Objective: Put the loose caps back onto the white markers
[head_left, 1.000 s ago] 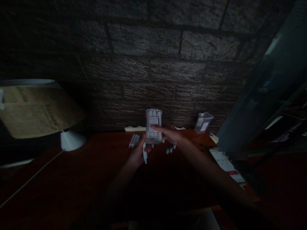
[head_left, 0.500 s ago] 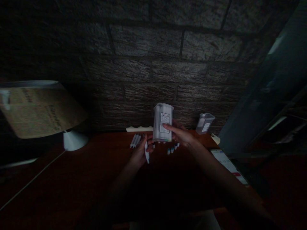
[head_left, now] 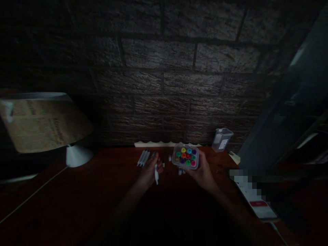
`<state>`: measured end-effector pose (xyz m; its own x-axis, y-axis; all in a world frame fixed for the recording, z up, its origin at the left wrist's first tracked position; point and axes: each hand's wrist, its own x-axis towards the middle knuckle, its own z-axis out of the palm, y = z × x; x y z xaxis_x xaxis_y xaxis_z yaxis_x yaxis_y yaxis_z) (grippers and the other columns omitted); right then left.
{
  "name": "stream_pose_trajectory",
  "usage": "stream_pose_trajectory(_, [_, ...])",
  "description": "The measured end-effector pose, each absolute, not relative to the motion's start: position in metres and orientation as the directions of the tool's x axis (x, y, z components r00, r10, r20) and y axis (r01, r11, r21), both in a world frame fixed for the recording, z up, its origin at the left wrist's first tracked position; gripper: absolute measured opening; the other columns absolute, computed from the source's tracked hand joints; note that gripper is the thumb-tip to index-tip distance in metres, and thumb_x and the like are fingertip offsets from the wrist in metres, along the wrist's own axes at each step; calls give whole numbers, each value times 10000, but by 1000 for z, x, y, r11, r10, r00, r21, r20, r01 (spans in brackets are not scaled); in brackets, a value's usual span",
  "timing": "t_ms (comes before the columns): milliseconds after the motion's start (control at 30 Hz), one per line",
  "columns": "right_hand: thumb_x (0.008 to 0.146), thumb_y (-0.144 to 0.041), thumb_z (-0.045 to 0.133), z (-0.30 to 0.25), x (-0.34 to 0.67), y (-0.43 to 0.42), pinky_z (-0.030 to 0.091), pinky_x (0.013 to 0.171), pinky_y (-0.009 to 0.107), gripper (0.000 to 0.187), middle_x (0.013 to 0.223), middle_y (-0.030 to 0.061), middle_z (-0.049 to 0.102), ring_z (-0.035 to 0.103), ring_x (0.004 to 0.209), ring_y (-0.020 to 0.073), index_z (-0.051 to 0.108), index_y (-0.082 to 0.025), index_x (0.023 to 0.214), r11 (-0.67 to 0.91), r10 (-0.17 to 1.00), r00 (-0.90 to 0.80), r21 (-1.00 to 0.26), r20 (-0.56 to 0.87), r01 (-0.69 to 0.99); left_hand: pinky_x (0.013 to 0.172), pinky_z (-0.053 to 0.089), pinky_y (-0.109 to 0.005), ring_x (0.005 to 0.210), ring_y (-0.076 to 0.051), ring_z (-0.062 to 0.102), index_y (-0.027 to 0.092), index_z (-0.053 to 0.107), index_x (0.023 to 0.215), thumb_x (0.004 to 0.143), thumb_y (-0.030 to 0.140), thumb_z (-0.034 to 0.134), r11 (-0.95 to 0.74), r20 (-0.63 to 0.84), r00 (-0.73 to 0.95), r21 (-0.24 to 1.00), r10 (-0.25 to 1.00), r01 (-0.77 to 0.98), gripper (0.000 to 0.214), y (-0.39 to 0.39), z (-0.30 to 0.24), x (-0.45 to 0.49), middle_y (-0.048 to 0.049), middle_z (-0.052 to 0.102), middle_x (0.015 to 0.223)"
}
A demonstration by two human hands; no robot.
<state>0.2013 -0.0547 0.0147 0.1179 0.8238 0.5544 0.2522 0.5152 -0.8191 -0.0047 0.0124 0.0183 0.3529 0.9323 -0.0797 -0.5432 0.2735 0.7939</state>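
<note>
Right now the marker box (head_left: 185,156) sits in the right hand (head_left: 202,172), tipped so its open mouth faces the camera and the round coloured marker ends show in rows. Its long axis therefore runs away from the viewer, toward the brick wall (head_left: 164,82), rather than standing upright. The right fingers wrap the box from below and from its right side, closed around it.

The left hand (head_left: 150,171) is just left of the box, not touching it, and is closed on a single white marker (head_left: 156,173) that points roughly downward, toward the viewer, out of the fist. That marker's axis lies near parallel to the box's axis, with the box mouth to its right and a little farther out.

On the desk (head_left: 102,191) beyond the left hand lie three or four loose markers (head_left: 143,158) side by side, angled toward the wall; the left hand is clearly the nearer one to them. A few small pieces, possibly caps (head_left: 180,172), lie under the box, though the light is too dim to be sure.

A second container (head_left: 222,139) stands by the wall to the right, well apart from both hands. A lamp (head_left: 46,126) stands at the far left and a phone (head_left: 256,200) lies at the right edge.
</note>
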Motion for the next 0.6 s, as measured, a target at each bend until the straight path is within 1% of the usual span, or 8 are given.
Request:
stream_pose_trajectory(133, [696, -291, 770, 12, 210, -57, 538, 888, 403, 658, 1237, 94, 577, 620, 1081, 251, 408, -267, 1245, 500, 828, 101, -807, 552, 315, 406, 255, -151, 403, -25, 324, 167, 472, 740, 676, 472, 785, 268, -84, 348, 809, 934, -523, 442, 14, 18, -4, 102, 377, 512])
stream_pose_trajectory(267, [713, -287, 755, 14, 212, -57, 545, 862, 383, 647, 1238, 97, 579, 627, 1061, 245, 388, -263, 1247, 512, 813, 101, -788, 573, 342, 408, 252, -143, 400, -22, 311, 167, 475, 738, 703, 470, 766, 275, -91, 360, 820, 929, -503, 421, 14, 19, -3, 103, 361, 501])
stream_pose_trajectory(367, [721, -279, 741, 14, 210, -57, 554, 814, 372, 626, 1170, 98, 606, 645, 999, 240, 378, -261, 1231, 536, 784, 112, -756, 611, 375, 407, 260, -138, 400, -21, 313, 162, 487, 725, 695, 465, 772, 250, -84, 335, 835, 938, -490, 417, 14, 19, -4, 100, 368, 497])
stream_pose_trajectory(467, [703, -298, 751, 13, 209, -57, 558, 753, 368, 595, 1079, 95, 622, 653, 914, 238, 407, -252, 1186, 518, 773, 121, -729, 623, 448, 400, 266, -139, 392, -20, 306, 156, 497, 705, 686, 436, 787, 233, -80, 312, 839, 947, -491, 403, 17, 17, -4, 101, 362, 486])
stream_pose_trajectory(533, [694, -316, 757, 13, 209, -56, 556, 760, 376, 583, 1066, 95, 621, 648, 914, 243, 425, -249, 1168, 501, 774, 130, -725, 620, 473, 399, 277, -142, 384, -21, 296, 156, 503, 700, 696, 415, 784, 244, -89, 314, 832, 945, -499, 383, 18, 17, -4, 103, 354, 480])
stream_pose_trajectory(600, [693, -322, 756, 13, 210, -55, 549, 804, 387, 595, 1097, 96, 614, 637, 968, 250, 423, -252, 1181, 495, 783, 131, -737, 608, 461, 400, 294, -148, 382, -25, 292, 157, 514, 705, 726, 390, 761, 278, -117, 323, 811, 939, -515, 341, 19, 18, -4, 99, 356, 484])
